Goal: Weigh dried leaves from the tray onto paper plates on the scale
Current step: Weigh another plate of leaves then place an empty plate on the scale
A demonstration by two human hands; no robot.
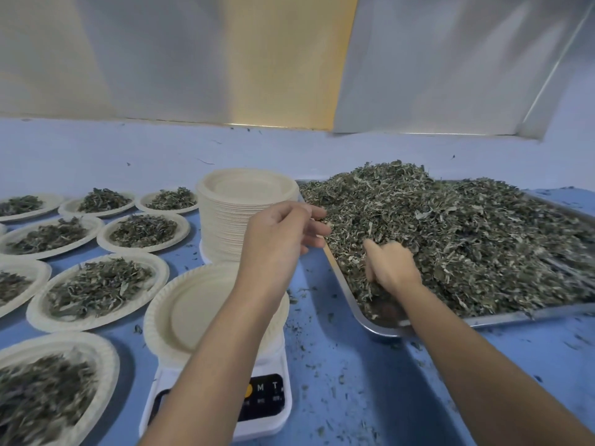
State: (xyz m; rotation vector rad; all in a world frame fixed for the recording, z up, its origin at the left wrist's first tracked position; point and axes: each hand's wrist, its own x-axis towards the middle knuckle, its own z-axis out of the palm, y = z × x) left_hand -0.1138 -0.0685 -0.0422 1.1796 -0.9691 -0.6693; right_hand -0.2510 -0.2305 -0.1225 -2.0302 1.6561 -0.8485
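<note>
Scale (pixel 257 397): near on the bench; the left forearm crossing above could nudge its bare paper plate (pixel 193 304).
Right hand (pixel 391 263): gripping dried leaves (pixel 450 226) at the tray (pixel 370 326) corner; crumbs may spill short.
Left hand (pixel 283 233): loose, empty, hovering beyond.

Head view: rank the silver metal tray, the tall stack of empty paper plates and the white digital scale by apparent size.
1. Silver metal tray: clearly largest.
2-3. Tall stack of empty paper plates and white digital scale: unranked; the scale sits nearer, partly hidden under an empty paper plate.
</note>
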